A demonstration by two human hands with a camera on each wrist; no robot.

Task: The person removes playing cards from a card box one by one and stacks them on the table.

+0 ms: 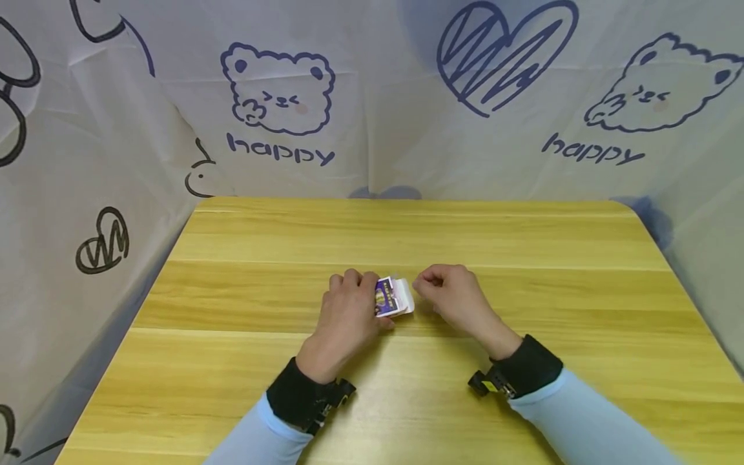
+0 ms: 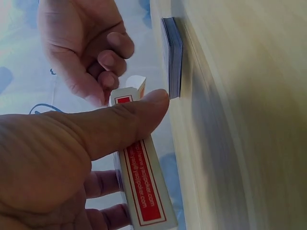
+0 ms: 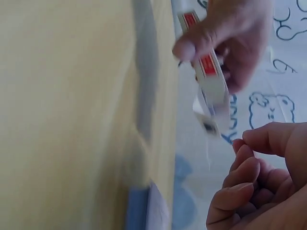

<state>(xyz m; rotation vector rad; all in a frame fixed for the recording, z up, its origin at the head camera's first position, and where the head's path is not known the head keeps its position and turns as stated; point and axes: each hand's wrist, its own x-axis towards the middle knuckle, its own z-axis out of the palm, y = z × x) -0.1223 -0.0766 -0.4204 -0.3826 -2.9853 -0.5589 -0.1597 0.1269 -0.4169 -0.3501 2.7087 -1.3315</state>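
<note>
My left hand grips a small playing-card box, purple and white on its face, with a red printed strip along its narrow side. The thumb lies across that strip in the left wrist view. A white flap stands out from the box's end, which faces right. Just right of it is my right hand, its thumb and forefinger tips together and the other fingers curled, with nothing visible between them. A deck of playing cards lies on the table, hidden beneath the right hand in the head view.
The wooden table has light yellow boards. White cloth with drawn bears, hearts and lettering hangs behind it and along both sides. Black bands with small cameras circle both wrists.
</note>
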